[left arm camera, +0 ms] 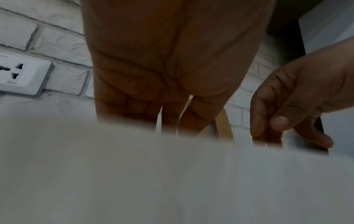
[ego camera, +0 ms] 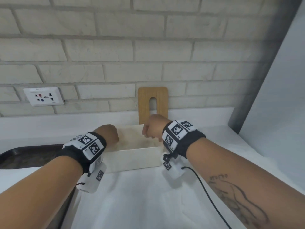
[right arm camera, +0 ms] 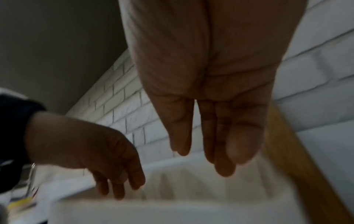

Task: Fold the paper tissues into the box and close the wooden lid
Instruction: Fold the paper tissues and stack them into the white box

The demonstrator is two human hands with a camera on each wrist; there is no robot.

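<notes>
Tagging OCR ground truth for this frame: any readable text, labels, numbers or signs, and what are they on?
None can be read as words.
Wall socket: faint print on top edge and at bottom right corner, too small and blurred.
Wristband markers, left wrist and right wrist: black-and-white square codes, tiny digits beside them, unreadable.
Forearm tattoo: script-like line, illegible.
Wooden lid, box: no markings visible.

Home kitchen: white brick wall [ego camera: 115,52], wall socket [ego camera: 43,96], white counter [ego camera: 140,195], dark sink [ego camera: 28,156] at left, wooden board [ego camera: 145,103] leaning against wall.
</notes>
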